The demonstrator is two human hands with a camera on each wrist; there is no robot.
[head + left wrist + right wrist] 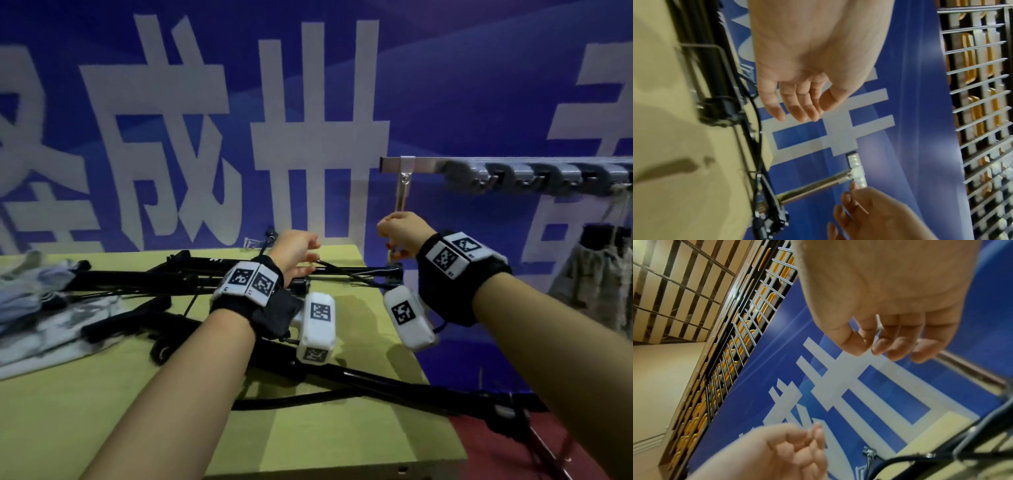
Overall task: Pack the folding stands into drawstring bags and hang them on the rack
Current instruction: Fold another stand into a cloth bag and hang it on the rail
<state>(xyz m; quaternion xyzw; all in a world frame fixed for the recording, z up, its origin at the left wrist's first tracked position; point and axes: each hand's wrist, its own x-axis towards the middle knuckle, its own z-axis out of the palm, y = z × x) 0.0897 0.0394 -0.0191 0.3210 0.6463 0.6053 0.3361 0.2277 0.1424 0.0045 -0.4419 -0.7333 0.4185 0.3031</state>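
Several black folding stands lie on the yellow-green worktop before a blue banner with large white characters including 成 and 世, the left hand hovering loosely curled and empty, the right hand curled around the rack post.

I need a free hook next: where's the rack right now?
In the head view the rack is at upper right on the blue wall, past the table edge, just above the right hand.

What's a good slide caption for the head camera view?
Both hands, left and right, raised over black folding stands on the table, beside the rack.
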